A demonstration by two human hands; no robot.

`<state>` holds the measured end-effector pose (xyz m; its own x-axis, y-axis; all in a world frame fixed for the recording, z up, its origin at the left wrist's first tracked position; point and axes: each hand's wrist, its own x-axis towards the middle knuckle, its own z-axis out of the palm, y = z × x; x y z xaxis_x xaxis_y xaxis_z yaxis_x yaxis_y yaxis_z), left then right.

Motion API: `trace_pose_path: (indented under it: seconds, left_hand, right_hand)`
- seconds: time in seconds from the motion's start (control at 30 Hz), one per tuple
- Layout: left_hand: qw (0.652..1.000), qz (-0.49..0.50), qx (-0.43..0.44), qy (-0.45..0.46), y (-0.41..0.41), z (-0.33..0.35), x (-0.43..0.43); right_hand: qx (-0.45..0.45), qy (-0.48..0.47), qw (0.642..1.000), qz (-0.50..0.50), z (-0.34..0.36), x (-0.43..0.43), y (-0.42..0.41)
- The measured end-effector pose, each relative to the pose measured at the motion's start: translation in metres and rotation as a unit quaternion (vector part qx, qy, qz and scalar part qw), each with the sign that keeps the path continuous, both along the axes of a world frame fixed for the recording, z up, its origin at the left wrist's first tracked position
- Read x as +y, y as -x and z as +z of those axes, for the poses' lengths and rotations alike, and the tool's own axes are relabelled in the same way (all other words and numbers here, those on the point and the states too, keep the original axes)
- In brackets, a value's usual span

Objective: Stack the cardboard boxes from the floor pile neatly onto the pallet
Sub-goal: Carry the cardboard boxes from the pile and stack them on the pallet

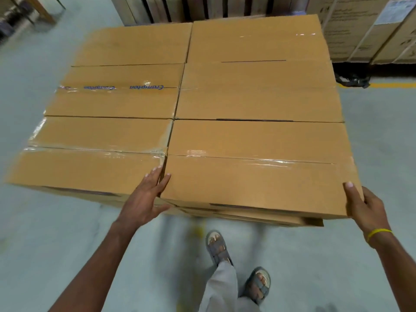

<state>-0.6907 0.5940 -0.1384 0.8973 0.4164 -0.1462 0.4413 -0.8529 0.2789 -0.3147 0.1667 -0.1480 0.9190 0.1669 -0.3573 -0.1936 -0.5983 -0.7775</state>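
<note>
While we lean over the stack (135, 97), our left hand (144, 199) presses straight fingers (155, 177) against the seven-o'clock corner of the cardboard box (258, 176), and our right hand (369, 208) grips its five-o'clock corner, thumb on top. That box lies at the top layer's five o'clock, perhaps overhanging slightly.

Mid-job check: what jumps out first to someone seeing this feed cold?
A flat top layer of six tan cardboard boxes fills the middle of the view. Both hands are on the near right box: the left hand at its near left corner, the right hand, with a yellow wristband, gripping its near right corner.
</note>
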Motion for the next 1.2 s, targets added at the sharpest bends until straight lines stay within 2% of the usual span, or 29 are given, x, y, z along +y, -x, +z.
trace_pose_path:
  seconds: [0.27,0.47,0.6,0.73,0.83,0.93,1.0,1.1,1.2]
  left_hand:
    - [0.996,-0.004,-0.072,-0.047,0.002,-0.012,0.004]
    - [0.996,0.007,-0.087,-0.013,0.003,-0.016,0.005]
    - [0.997,0.019,-0.071,0.016,0.002,-0.011,0.003]
    - [0.996,0.034,-0.053,0.056,0.000,0.008,-0.001]
    - [0.986,0.109,-0.074,0.097,0.016,0.028,0.000]
    - [0.952,0.237,-0.163,0.100,0.048,0.047,0.016]
    - [0.897,0.352,-0.235,0.125,0.073,0.058,0.039]
    - [0.794,0.489,-0.325,0.157,0.124,0.057,0.099]
    - [0.734,0.569,-0.345,0.133,0.174,0.050,0.175]
  right_hand:
    - [-0.029,-0.002,1.000,-0.001,-0.008,-0.001,0.002]
    - [-0.034,0.009,0.999,-0.013,-0.008,0.000,0.007]
    - [-0.042,0.077,0.996,-0.023,-0.017,-0.006,0.003]
    - [-0.102,0.126,0.985,-0.060,-0.019,-0.001,0.008]
    - [-0.175,0.108,0.975,-0.083,0.004,0.032,0.049]
    - [-0.268,0.061,0.961,0.011,0.026,0.092,0.128]
    - [-0.286,0.014,0.953,0.098,0.027,0.138,0.182]
    - [-0.272,-0.013,0.945,0.179,0.021,0.207,0.256]
    - [-0.255,0.011,0.943,0.213,0.014,0.273,0.311]
